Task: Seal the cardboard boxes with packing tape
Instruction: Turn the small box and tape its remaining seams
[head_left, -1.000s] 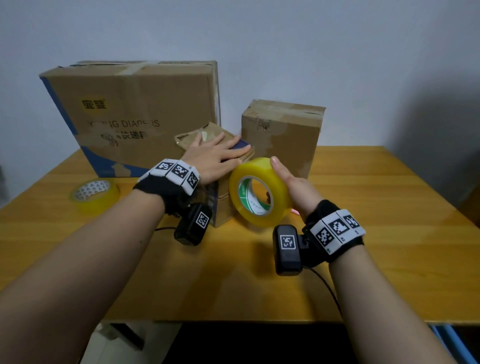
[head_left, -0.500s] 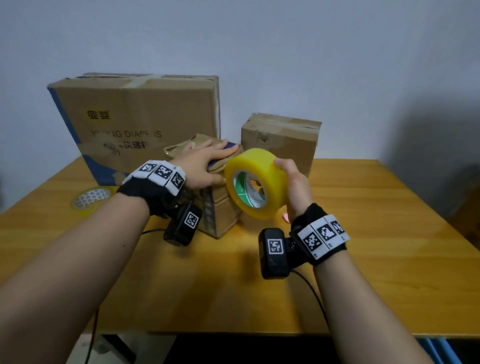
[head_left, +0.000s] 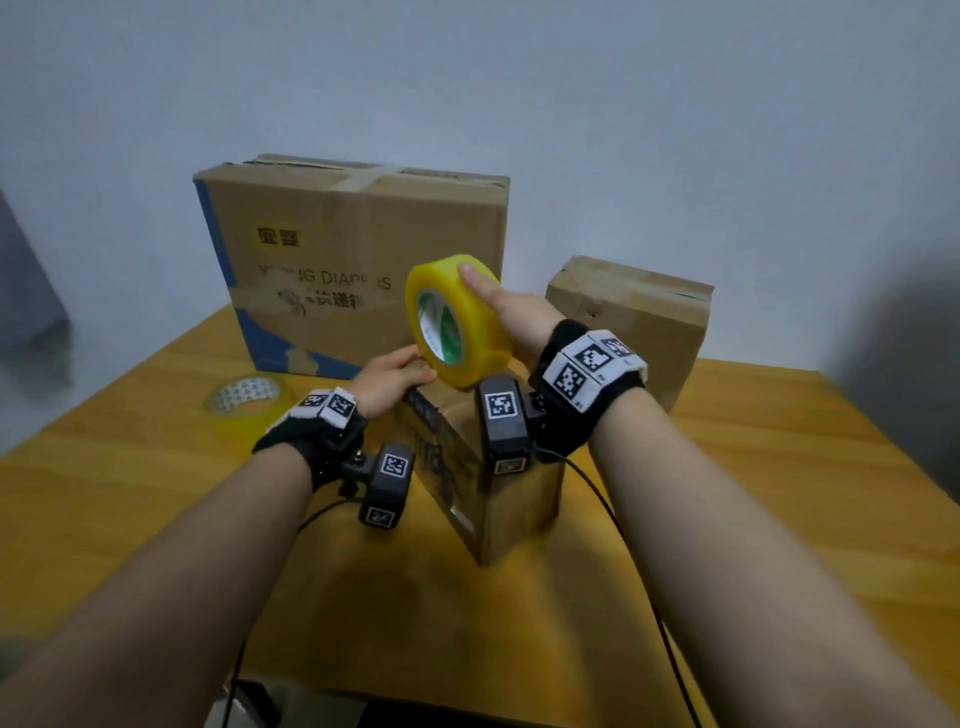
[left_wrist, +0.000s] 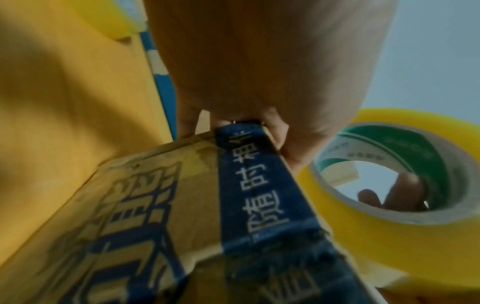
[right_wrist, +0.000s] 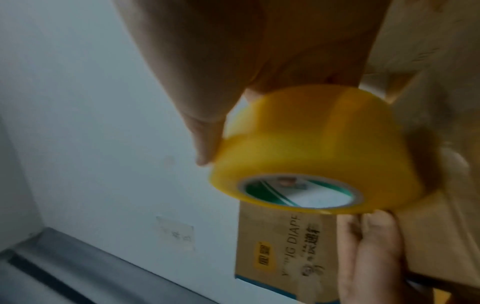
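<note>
A small printed cardboard box (head_left: 498, 478) stands on the wooden table (head_left: 779, 493) in the middle of the head view. My left hand (head_left: 392, 376) rests on the box's top with its fingers (right_wrist: 369, 246) laid out fairly straight. My right hand (head_left: 498, 306) grips a yellow tape roll (head_left: 457, 322), thumb on the outer face and fingers (left_wrist: 389, 195) through the core. The roll stands on edge just above the box top, right beside my left fingertips. Whether a tape strip runs from roll to box is not visible.
A large diaper box (head_left: 353, 260) stands behind at the wall. A medium cardboard box (head_left: 639, 322) sits behind and to the right. A second tape roll (head_left: 249, 402) lies flat on the table at the left. Cables trail from both wrists toward the near edge.
My right hand has lifted the yellow roll from beside the small box up over its top. My left hand has stayed on the box top. The head view has risen.
</note>
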